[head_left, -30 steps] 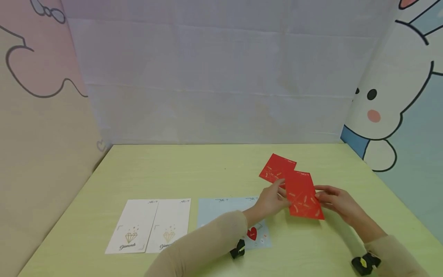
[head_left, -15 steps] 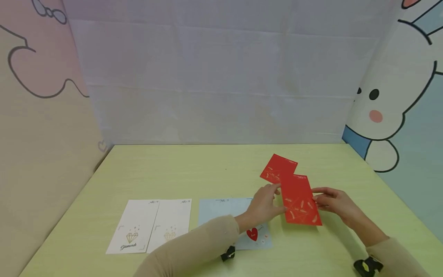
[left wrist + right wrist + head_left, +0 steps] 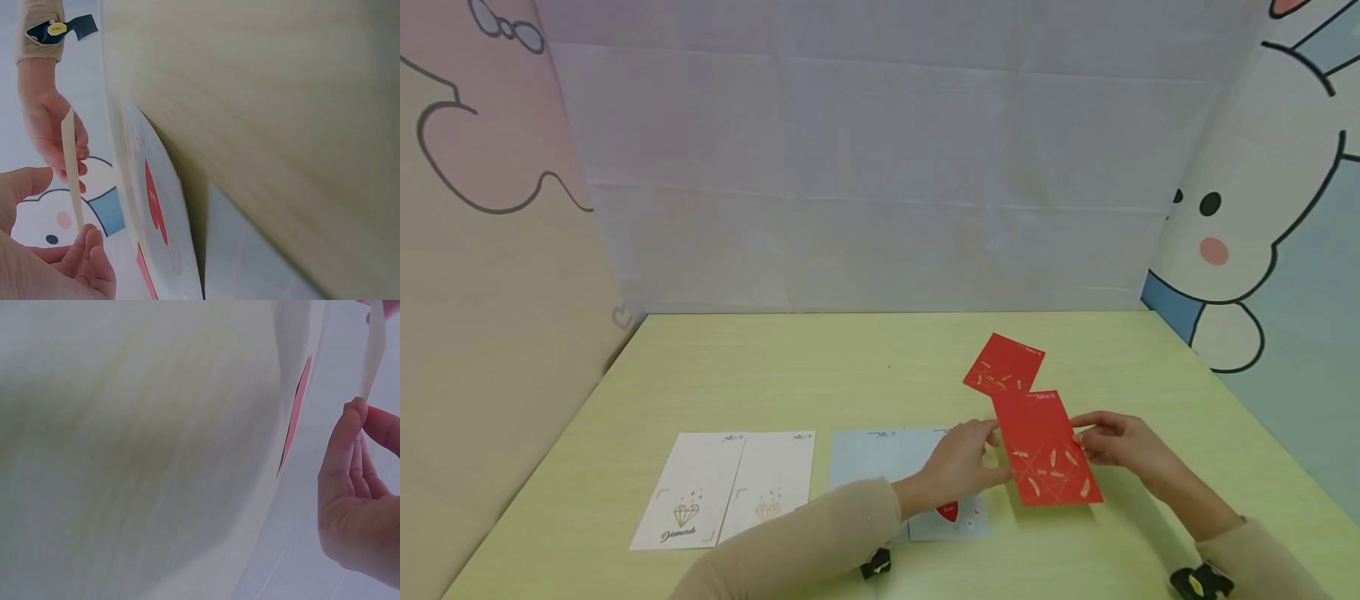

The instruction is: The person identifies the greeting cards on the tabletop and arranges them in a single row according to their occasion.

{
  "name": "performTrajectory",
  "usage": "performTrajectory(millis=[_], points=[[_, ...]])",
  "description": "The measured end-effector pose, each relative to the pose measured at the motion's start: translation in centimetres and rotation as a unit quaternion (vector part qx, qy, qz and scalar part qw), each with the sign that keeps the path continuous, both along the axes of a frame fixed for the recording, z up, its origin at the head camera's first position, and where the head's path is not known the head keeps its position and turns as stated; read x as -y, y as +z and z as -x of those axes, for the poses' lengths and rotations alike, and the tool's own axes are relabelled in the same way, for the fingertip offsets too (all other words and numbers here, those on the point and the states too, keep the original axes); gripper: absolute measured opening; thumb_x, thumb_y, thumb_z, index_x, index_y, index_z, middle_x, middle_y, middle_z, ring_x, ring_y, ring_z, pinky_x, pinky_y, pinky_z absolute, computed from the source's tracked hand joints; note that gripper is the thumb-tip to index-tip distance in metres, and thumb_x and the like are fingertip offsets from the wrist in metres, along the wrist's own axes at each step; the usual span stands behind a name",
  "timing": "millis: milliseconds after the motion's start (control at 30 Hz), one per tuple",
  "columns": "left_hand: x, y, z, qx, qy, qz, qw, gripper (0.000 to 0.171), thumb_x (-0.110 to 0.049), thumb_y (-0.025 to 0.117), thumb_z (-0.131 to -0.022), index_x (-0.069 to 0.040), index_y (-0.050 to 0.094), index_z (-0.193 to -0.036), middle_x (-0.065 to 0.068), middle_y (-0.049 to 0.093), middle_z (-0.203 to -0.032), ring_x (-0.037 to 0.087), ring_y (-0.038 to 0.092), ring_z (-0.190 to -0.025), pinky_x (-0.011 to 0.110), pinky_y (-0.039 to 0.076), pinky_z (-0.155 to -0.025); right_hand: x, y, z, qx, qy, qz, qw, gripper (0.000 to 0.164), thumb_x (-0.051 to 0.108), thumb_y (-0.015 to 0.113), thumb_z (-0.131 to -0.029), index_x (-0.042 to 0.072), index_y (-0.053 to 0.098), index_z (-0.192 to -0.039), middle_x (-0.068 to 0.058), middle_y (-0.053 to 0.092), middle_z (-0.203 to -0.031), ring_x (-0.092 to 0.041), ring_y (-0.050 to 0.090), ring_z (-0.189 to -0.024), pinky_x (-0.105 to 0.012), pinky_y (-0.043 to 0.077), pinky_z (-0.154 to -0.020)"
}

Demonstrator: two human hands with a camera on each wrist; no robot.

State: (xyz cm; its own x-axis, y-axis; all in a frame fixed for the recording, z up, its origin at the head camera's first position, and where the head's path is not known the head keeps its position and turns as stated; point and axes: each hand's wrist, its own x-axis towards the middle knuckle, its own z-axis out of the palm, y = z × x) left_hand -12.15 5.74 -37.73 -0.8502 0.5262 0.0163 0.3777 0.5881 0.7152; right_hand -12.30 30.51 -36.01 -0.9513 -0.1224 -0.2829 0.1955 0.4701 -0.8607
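Observation:
Both hands hold a red card [image 3: 1047,450] with gold markings, tilted above the table at the right. The left hand [image 3: 962,460] is at its left edge, with thumb and fingertips either side of the card. At the right edge, the right hand [image 3: 1123,446] pinches it between thumb and forefinger; the right wrist view shows this pinch on the card's pale underside [image 3: 374,356]. A second red card [image 3: 1003,364] lies on the table just beyond, its near corner overlapped by the held one in the head view.
Two white cards [image 3: 688,492] printed with diamonds lie side by side at the left. Light-blue cards [image 3: 868,454], one with a red heart, lie mid-table, partly hidden by the left arm. A white sheet [image 3: 880,167] hangs behind the pale table [image 3: 805,367].
The held red card has come nearer the person and slightly left, uncovering more of the red card behind. Its left edge and the left hand have shifted left; the right hand has moved little.

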Motion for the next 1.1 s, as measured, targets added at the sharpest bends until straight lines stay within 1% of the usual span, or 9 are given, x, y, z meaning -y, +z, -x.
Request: performTrajectory(millis=[100, 167, 267, 433, 533, 667, 800, 900, 1100], points=[[0.2, -0.2, -0.2, 0.05, -0.01, -0.02, 0.9985, 0.064, -0.031, 0.069, -0.075, -0.009, 0.041, -0.129, -0.008, 0.052, -0.094, 0.006, 0.05, -0.081, 0.018, 0.042, -0.064, 0.1, -0.1, -0.1, 0.005, 0.01, 0.001, 1.0, 0.04, 0.012, 0.052, -0.089, -0.014, 0.042, -0.117, -0.013, 0.058, -0.097, -0.021, 0.057, -0.078, -0.035, 0.049, -0.07], [0.3, -0.3, -0.3, 0.065, -0.016, -0.019, 0.9976, 0.063, -0.031, 0.07, -0.075, -0.009, 0.042, -0.128, -0.008, 0.051, -0.093, 0.006, 0.049, -0.081, 0.019, 0.042, -0.063, 0.1, -0.2, -0.2, 0.007, 0.015, -0.001, 1.0, 0.039, 0.011, 0.053, -0.088, -0.013, 0.043, -0.117, -0.014, 0.058, -0.097, -0.022, 0.057, -0.078, -0.036, 0.049, -0.069], [0.4, -0.5, -0.4, 0.069, -0.025, -0.005, 0.9973, 0.055, -0.031, 0.07, -0.074, -0.01, 0.047, -0.12, -0.008, 0.049, -0.089, 0.005, 0.046, -0.077, 0.018, 0.041, -0.061, 0.2, -0.4, -0.3, 0.01, 0.021, -0.007, 1.0, 0.037, 0.01, 0.054, -0.087, -0.013, 0.044, -0.115, -0.014, 0.059, -0.095, -0.022, 0.057, -0.077, -0.036, 0.049, -0.069], [0.6, -0.5, -0.4, 0.061, -0.03, 0.034, 0.9971, 0.045, -0.034, 0.071, -0.073, -0.01, 0.052, -0.106, -0.008, 0.046, -0.084, 0.003, 0.041, -0.073, 0.017, 0.039, -0.058, 0.3, -0.9, -0.3, 0.016, 0.032, -0.016, 0.999, 0.036, 0.01, 0.056, -0.086, -0.012, 0.047, -0.112, -0.011, 0.059, -0.09, -0.022, 0.056, -0.073, -0.034, 0.049, -0.067], [0.7, -0.4, -0.4, 0.06, -0.035, 0.057, 0.996, 0.042, -0.036, 0.07, -0.073, -0.01, 0.053, -0.102, -0.007, 0.045, -0.081, 0.003, 0.04, -0.071, 0.017, 0.038, -0.056, 0.4, -0.9, -0.3, 0.015, 0.043, -0.03, 0.999, 0.035, 0.011, 0.058, -0.085, -0.011, 0.049, -0.11, -0.009, 0.059, -0.086, -0.021, 0.056, -0.072, -0.033, 0.05, -0.066], [0.8, -0.4, -0.3, 0.069, -0.04, 0.076, 0.9939, 0.041, -0.036, 0.07, -0.074, -0.01, 0.053, -0.102, -0.007, 0.045, -0.079, 0.004, 0.04, -0.069, 0.017, 0.038, -0.054, 0.7, -0.9, -0.3, 0.017, 0.05, -0.049, 0.997, 0.035, 0.013, 0.059, -0.084, -0.01, 0.05, -0.109, -0.008, 0.059, -0.083, -0.02, 0.056, -0.072, -0.033, 0.049, -0.065], [0.9, -0.4, -0.3, 0.087, -0.042, 0.079, 0.9922, 0.033, -0.035, 0.069, -0.075, -0.011, 0.052, -0.091, -0.007, 0.043, -0.076, 0.006, 0.041, -0.064, 0.019, 0.037, -0.049, 1.0, -1.1, -0.3, 0.022, 0.048, -0.062, 0.997, 0.036, 0.015, 0.061, -0.083, -0.008, 0.051, -0.108, -0.007, 0.059, -0.084, -0.02, 0.056, -0.071, -0.033, 0.049, -0.065], [0.9, -0.5, -0.2, 0.103, -0.038, 0.068, 0.9917, 0.03, -0.033, 0.07, -0.075, -0.012, 0.051, -0.084, -0.007, 0.044, -0.073, 0.007, 0.042, -0.059, 0.02, 0.036, -0.045, 1.1, -1.2, -0.3, 0.023, 0.047, -0.066, 0.996, 0.035, 0.015, 0.061, -0.082, -0.008, 0.051, -0.107, -0.007, 0.059, -0.083, -0.021, 0.057, -0.07, -0.033, 0.049, -0.064], [0.8, -0.6, -0.1, 0.13, -0.021, 0.062, 0.9894, 0.027, -0.033, 0.069, -0.075, -0.013, 0.052, -0.081, -0.005, 0.047, -0.068, 0.009, 0.043, -0.05, 0.021, 0.033, -0.041, 1.2, -1.6, -0.3, 0.029, 0.049, -0.068, 0.996, 0.033, 0.014, 0.061, -0.082, -0.007, 0.052, -0.106, -0.007, 0.058, -0.083, -0.021, 0.057, -0.07, -0.033, 0.049, -0.064]])
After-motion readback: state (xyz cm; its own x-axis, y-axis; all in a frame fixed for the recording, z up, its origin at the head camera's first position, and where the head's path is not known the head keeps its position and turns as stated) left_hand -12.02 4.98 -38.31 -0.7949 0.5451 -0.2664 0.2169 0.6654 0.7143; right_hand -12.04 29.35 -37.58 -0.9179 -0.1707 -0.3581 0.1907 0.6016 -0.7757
